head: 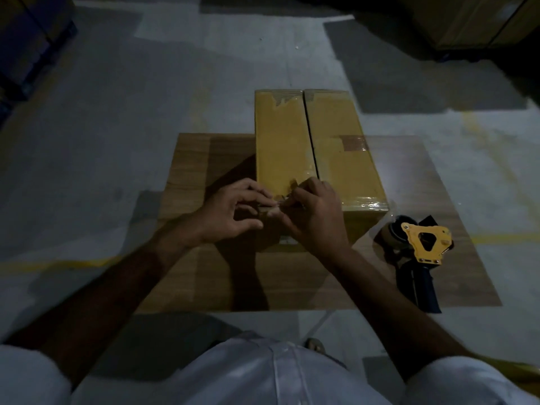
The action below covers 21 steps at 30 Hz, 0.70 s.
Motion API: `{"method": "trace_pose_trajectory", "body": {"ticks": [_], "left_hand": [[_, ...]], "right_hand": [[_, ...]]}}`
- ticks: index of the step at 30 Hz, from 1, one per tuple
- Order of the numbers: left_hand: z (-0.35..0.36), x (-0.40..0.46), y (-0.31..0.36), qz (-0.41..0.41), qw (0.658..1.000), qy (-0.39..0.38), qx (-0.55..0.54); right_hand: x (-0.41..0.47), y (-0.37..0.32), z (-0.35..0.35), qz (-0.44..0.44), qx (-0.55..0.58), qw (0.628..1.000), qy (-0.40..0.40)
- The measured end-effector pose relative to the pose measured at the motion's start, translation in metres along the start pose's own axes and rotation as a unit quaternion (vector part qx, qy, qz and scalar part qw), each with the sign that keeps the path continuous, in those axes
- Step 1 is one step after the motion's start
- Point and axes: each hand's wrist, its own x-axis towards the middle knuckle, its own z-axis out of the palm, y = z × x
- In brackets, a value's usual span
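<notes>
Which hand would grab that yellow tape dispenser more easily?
Probably right: the yellow tape dispenser lies on the wooden table by the right hand; the left hand is farther. Both pinch tape at the cardboard box.

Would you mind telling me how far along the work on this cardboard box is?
Done: the flaps of the cardboard box are folded shut, with glossy tape on the left flap. In hand: the left hand and right hand pinch a crumpled tape end at its near edge. Left: the centre seam shows as a dark untaped gap, and the tape dispenser lies on the table, unheld.
</notes>
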Motion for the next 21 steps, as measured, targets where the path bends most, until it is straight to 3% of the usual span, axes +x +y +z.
{"method": "trace_pose_trajectory", "body": {"ticks": [6, 12, 17, 21], "left_hand": [[-0.024, 0.021, 0.004, 0.047, 0.996, -0.020, 0.080], [-0.025, 0.028, 0.001, 0.067, 0.994, -0.015, 0.082], [-0.015, 0.028, -0.009, 0.067, 0.997, 0.016, 0.046], [0.007, 0.016, -0.021, 0.073, 0.992, 0.091, 0.053]], "right_hand": [[-0.015, -0.003, 0.013, 0.030, -0.038, 0.999, -0.002], [-0.008, -0.011, 0.014, 0.057, -0.030, 0.997, 0.038], [-0.013, -0.011, 0.018, 0.067, -0.068, 0.995, -0.005], [-0.010, -0.009, 0.012, 0.050, -0.038, 0.998, 0.000]]}}
